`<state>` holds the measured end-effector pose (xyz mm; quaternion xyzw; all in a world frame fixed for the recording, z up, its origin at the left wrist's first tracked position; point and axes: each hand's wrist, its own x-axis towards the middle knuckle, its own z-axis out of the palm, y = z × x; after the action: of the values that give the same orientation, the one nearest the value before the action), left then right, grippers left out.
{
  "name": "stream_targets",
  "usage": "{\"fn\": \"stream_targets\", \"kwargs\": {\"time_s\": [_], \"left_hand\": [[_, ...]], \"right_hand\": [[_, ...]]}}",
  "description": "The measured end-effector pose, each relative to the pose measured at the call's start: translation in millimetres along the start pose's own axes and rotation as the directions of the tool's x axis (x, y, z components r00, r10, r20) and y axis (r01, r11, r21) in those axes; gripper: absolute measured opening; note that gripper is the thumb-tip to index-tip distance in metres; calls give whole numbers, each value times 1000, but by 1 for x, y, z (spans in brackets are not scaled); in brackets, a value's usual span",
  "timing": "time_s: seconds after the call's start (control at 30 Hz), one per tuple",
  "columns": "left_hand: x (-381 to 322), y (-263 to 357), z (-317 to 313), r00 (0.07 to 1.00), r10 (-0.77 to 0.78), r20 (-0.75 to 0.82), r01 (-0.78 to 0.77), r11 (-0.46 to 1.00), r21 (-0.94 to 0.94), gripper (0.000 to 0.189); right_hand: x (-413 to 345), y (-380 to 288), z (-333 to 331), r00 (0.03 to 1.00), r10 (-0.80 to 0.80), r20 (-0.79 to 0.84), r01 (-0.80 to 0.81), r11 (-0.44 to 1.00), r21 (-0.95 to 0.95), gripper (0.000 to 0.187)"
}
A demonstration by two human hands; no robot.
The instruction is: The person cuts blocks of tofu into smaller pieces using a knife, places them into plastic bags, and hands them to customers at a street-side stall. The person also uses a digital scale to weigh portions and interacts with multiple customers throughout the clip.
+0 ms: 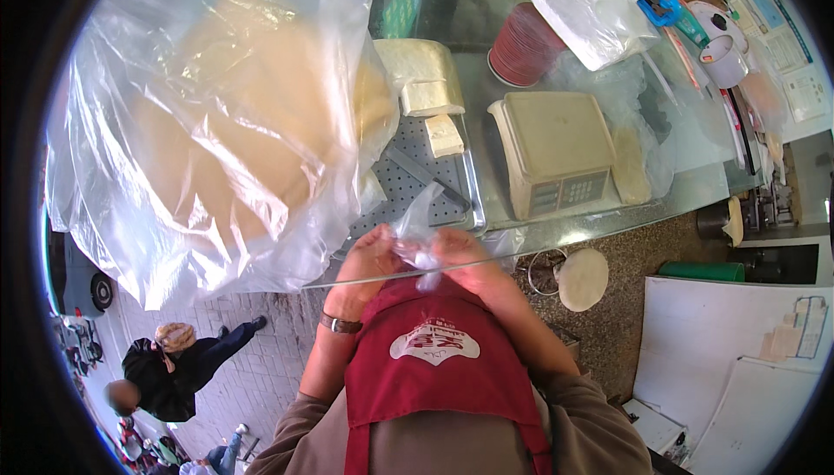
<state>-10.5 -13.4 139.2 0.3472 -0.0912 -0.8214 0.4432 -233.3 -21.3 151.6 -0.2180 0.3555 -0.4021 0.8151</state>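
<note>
Between my two hands is a thin transparent plastic bag, bunched and twisted. My left hand, with a watch on its wrist, pinches the bag's left side. On its right side my right hand grips it too; the fingers are partly blurred. A small white part hangs below the fingers, and I cannot tell what it is. Just beyond my hands lies a perforated metal tray. It holds a knife, a small white block like tofu and a larger pale slab behind it.
A large tan mass under plastic sheeting fills the left. To the right stand a digital scale, a red ribbed cylinder and a stack of plastic bags. The counter's glass edge runs before me, near a round stool. A person walks outside.
</note>
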Motion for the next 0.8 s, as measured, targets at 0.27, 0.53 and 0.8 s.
{"fn": "stream_targets", "kwargs": {"time_s": [0.27, 0.53, 0.8], "left_hand": [[17, -23, -35, 986, -131, 106, 168, 720, -673, 39], [12, 14, -35, 975, 4, 222, 125, 818, -561, 43], [-24, 54, -55, 930, 366, 38, -327, 869, -371, 47]], "right_hand": [[55, -18, -52, 941, -159, 299, -137, 628, 766, 25], [46, 82, 2, 918, 249, 309, -375, 799, 471, 21], [68, 14, -34, 973, -229, 18, 95, 331, -939, 44]]}}
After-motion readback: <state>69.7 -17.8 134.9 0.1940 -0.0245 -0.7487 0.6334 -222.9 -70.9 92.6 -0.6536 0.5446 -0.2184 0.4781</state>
